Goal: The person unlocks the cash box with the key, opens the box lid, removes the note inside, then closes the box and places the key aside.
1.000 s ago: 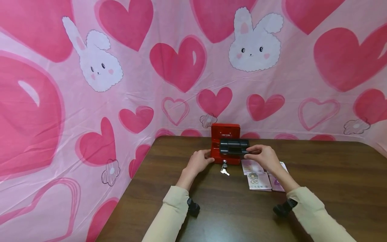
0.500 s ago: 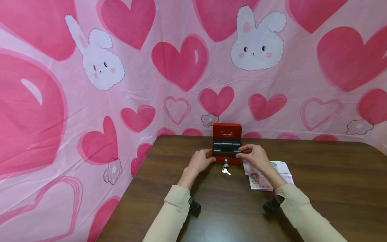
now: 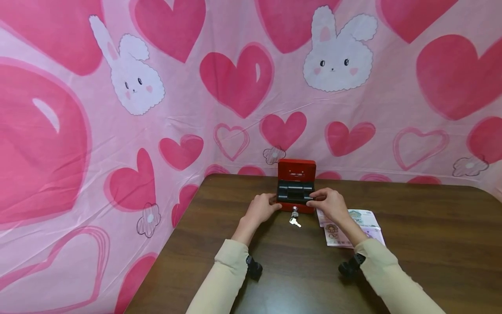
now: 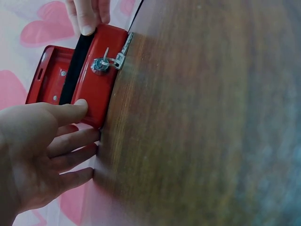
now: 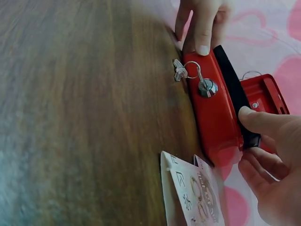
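A small red cash box [image 3: 296, 168] stands at the table's far edge with its lid up. A black tray [image 3: 294, 192] sits in its body. My left hand [image 3: 262, 208] rests against the box's left end, thumb on the front corner [image 4: 80, 104] and fingers fairly straight along the side. My right hand [image 3: 328, 204] pinches the tray's right end, thumb on top [image 5: 249, 115]. A key [image 3: 293, 220] sits in the front lock, with a second key on its ring lying on the table.
Several banknotes [image 3: 362, 224] lie on the dark wooden table [image 3: 431, 244] just right of the box, under my right wrist. A pink cloth with hearts and rabbits [image 3: 235, 87] hangs close behind the box and along the table's left side.
My right hand has brought the black tray down and left, from above the box's front into the box. My left hand has stayed at the box's left end.
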The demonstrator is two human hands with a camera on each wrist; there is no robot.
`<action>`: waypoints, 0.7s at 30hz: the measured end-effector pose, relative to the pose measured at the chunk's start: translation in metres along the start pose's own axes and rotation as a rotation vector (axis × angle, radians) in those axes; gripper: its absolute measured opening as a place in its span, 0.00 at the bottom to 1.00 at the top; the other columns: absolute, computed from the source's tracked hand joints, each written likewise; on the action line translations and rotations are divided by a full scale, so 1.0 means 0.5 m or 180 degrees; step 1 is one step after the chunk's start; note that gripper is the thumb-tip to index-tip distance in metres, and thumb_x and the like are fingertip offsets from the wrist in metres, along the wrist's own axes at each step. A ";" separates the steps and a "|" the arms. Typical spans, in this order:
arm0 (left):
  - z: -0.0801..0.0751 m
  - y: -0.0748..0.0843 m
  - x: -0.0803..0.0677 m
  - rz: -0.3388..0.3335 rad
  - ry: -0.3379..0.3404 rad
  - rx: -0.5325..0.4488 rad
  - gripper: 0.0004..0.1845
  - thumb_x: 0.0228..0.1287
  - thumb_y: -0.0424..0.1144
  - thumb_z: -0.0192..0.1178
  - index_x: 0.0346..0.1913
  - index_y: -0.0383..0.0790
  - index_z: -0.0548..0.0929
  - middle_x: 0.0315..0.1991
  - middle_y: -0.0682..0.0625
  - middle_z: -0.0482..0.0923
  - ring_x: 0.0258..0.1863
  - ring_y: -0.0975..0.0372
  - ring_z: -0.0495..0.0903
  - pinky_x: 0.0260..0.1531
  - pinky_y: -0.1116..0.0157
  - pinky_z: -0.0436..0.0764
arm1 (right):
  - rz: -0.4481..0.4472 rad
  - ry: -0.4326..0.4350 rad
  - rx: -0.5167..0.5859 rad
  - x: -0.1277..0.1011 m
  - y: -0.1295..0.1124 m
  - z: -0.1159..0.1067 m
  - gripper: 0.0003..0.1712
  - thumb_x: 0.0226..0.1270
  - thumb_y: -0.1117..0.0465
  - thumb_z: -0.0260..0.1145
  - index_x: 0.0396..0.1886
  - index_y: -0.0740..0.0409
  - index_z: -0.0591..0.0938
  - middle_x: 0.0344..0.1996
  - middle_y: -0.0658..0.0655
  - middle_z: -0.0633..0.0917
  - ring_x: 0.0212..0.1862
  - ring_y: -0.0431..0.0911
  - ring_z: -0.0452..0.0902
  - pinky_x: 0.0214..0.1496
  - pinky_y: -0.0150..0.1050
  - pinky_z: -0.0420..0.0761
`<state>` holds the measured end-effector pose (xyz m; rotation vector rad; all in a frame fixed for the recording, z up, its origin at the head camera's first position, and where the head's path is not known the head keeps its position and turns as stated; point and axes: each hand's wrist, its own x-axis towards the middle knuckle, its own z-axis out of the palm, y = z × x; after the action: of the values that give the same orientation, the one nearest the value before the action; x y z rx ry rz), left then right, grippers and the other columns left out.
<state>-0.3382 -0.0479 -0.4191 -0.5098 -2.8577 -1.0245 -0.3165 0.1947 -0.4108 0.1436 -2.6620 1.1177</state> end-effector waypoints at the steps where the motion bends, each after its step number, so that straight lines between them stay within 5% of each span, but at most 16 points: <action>1: 0.001 0.000 0.001 0.0000 -0.0002 0.0009 0.23 0.66 0.45 0.66 0.60 0.39 0.82 0.48 0.45 0.88 0.46 0.58 0.85 0.54 0.57 0.81 | -0.0026 0.0003 -0.0047 0.000 0.000 0.001 0.19 0.56 0.55 0.76 0.44 0.61 0.89 0.43 0.63 0.86 0.44 0.52 0.81 0.45 0.42 0.77; 12: -0.008 0.008 0.010 -0.0049 -0.0163 0.0153 0.25 0.65 0.48 0.66 0.60 0.38 0.82 0.51 0.45 0.87 0.45 0.58 0.85 0.53 0.56 0.82 | -0.0415 -0.0001 -0.0509 -0.009 -0.005 0.005 0.14 0.57 0.58 0.75 0.39 0.64 0.89 0.47 0.68 0.84 0.50 0.63 0.77 0.57 0.59 0.75; 21: -0.073 0.031 0.045 -0.0040 -0.0301 0.0259 0.26 0.66 0.50 0.64 0.62 0.41 0.81 0.57 0.46 0.84 0.55 0.54 0.82 0.57 0.53 0.80 | -0.0422 -0.0032 -0.0286 0.001 -0.005 -0.028 0.26 0.61 0.55 0.72 0.54 0.67 0.82 0.55 0.70 0.80 0.58 0.65 0.75 0.62 0.62 0.73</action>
<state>-0.3563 -0.0533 -0.3774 -0.5488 -2.9742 -0.9049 -0.3136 0.2031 -0.3997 0.3048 -2.6618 0.9574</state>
